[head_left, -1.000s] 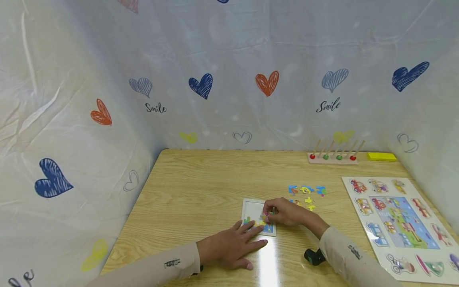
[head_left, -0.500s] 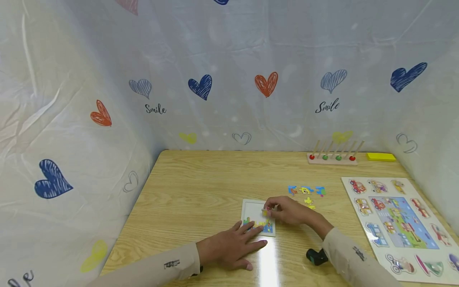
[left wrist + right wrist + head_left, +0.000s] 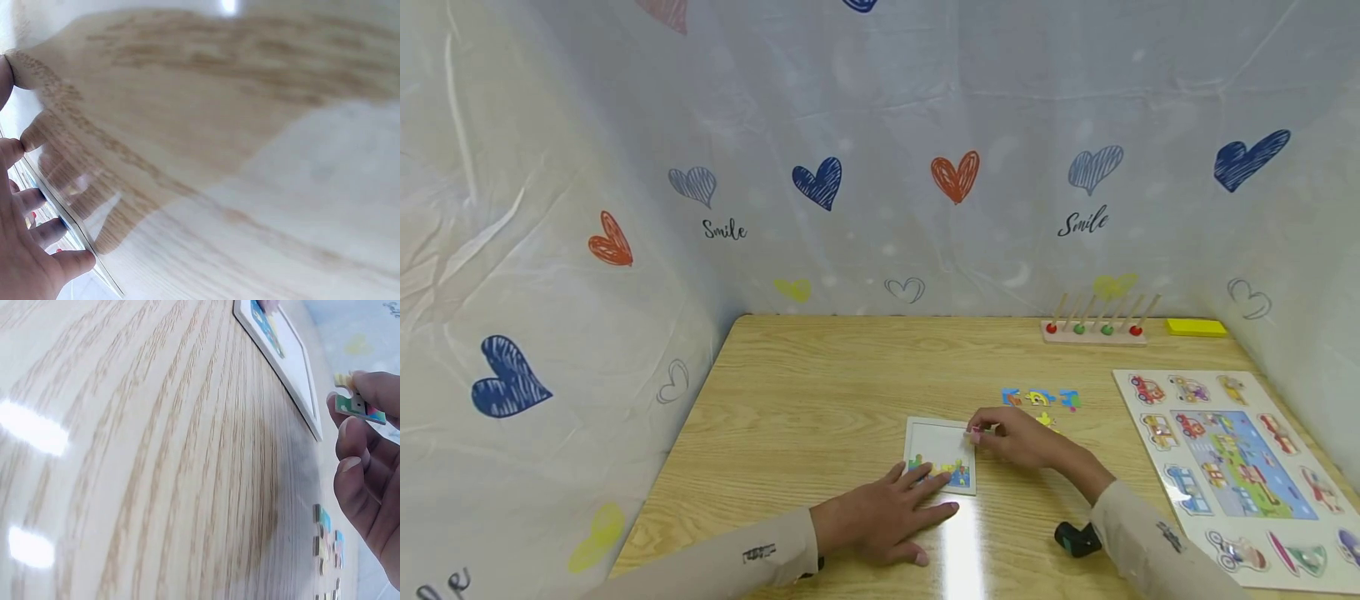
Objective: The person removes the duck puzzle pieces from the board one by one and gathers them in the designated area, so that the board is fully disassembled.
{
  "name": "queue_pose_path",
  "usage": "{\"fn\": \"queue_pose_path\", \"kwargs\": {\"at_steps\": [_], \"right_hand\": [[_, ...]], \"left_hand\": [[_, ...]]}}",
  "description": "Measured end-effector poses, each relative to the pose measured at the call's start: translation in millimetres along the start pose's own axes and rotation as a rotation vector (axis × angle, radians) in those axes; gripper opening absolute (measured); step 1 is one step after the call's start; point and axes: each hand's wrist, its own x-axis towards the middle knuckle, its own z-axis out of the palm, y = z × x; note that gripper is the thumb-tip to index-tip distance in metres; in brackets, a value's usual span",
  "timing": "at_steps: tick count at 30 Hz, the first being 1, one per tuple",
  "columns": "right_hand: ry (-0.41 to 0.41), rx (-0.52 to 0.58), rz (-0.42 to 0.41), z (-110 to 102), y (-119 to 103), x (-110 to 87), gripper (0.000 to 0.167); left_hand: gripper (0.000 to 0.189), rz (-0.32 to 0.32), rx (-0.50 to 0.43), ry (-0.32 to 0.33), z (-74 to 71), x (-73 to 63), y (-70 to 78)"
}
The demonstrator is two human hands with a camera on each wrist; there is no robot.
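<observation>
My right hand (image 3: 1018,437) pinches a jigsaw piece (image 3: 359,406) between thumb and fingers, over the right edge of a white puzzle tray (image 3: 942,427). The piece shows green, yellow and some pink in the right wrist view. Joined pieces (image 3: 958,473) fill the near part of the tray; its far part is bare white. My left hand (image 3: 883,517) lies with fingers spread across the tray's near edge, its fingertips covering some of those pieces. In the left wrist view, the left fingers (image 3: 47,231) rest along the tray's edge.
Several loose jigsaw pieces (image 3: 1040,397) lie beyond my right hand, partly hidden by it. A large vehicle puzzle board (image 3: 1213,533) takes up the table's right side. At the back right stand a pegged wooden rack (image 3: 1093,337) with beads and a yellow block (image 3: 1195,327).
My right hand has lifted its pinched piece away from the joined pieces and moved right and away from me, to the tray's right edge. My left hand has stayed in place.
</observation>
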Motion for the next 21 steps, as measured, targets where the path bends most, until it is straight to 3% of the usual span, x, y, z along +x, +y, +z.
{"fn": "queue_pose_path", "kwargs": {"at_steps": [8,16,21], "right_hand": [[0.008,0.027,0.044,-7,2,-10.4,0.019],[0.030,0.028,0.061,-18,10,-24.3,0.031],[0.054,0.049,0.077,-25,15,-33.5,0.020]], "left_hand": [[0.071,0.003,0.003,0.010,0.1,-0.4,0.3],[0.071,0.002,0.020,0.013,1.2,-0.5,0.3],[0.071,0.007,0.032,0.028,2.1,-0.7,0.3]]}}
